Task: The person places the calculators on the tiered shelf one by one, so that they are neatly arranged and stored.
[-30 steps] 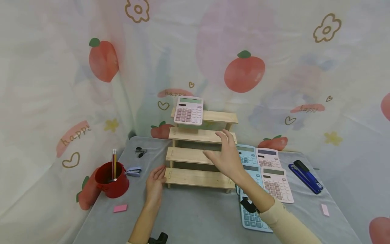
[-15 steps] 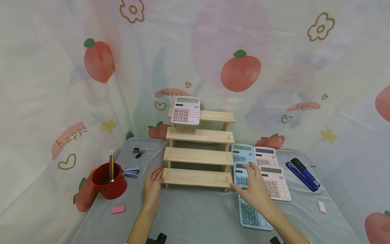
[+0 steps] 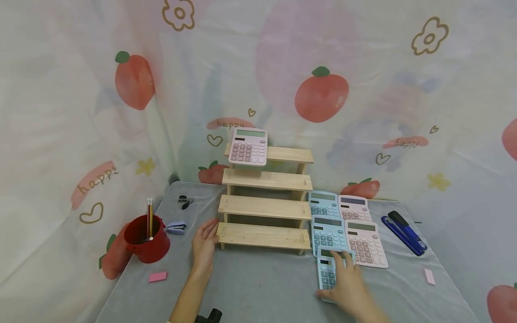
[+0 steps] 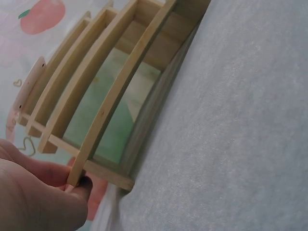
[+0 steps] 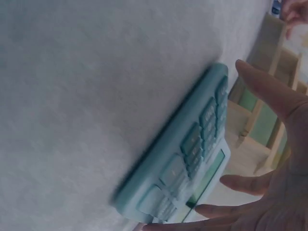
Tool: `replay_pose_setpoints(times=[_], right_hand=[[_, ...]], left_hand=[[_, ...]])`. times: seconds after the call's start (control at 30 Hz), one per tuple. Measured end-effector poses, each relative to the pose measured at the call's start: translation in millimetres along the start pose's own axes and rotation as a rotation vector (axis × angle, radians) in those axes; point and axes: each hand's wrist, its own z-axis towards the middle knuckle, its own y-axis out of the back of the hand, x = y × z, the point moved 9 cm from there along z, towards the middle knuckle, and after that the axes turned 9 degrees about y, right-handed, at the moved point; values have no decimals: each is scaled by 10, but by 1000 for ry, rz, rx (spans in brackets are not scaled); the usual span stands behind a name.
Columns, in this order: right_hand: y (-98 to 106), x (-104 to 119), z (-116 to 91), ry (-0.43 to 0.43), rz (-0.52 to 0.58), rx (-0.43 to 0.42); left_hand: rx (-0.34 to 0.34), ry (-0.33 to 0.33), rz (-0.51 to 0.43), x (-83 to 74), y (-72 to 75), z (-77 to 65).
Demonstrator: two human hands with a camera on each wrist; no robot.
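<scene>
My left hand [image 3: 203, 251] pinches the left end of the lowest board of a four-step wooden display rack [image 3: 264, 235]. In the left wrist view, thumb and fingers [image 4: 50, 174] close on that board's end. A pink calculator [image 3: 248, 147] leans on the left of the top step. My right hand [image 3: 348, 289] is spread above the nearest blue calculator [image 3: 326, 272], covering part of its right side. The right wrist view shows the thumb [image 5: 262, 86] clear of one end of this calculator [image 5: 179, 156], with the other fingers extended near its display.
Two more blue calculators [image 3: 328, 234] and two pink calculators [image 3: 366, 246] lie right of the rack. Farther right are a blue stapler [image 3: 404, 234] and a pale pink block [image 3: 430, 277]. A red bucket [image 3: 150, 251] with pencils, a small lilac stapler [image 3: 176, 228] and a pink block [image 3: 158, 277] stand left.
My right hand has come down from in front of the rack's steps, moving right and nearer, to the closest blue calculator. The left hand stays at the rack's lowest board.
</scene>
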Motion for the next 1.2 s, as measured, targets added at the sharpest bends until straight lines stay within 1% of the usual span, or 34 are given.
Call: replay_pose_setpoints(times=[0.2,0.43,0.6,0.67,0.77,0.93,1.07,1.2], right_hand=[[-93,-55,-41,-55,22,17],[-131,-97,-62,-82,69,37],[-117,-118,-75,-92,94,17],[-82,-116,-92,-76,106,-12],[29,-74,-110,-42,127,-75],[334,73,-74,23,135,-183],[623,224,10,86,114,-259],[897,389,132,140,97,-318]], left_hand=[[10,-8,-9,-29,-13,-20],[42,-4,4,-52,-21,-51],[32,9,20,-38,-18,-42],[30,14,27,-33,-18,-38],[29,17,24,-36,-20,-37],[24,16,12,-33,-15,-28],[25,13,11,-32,-13,-22],[30,9,4,-26,-12,-21]])
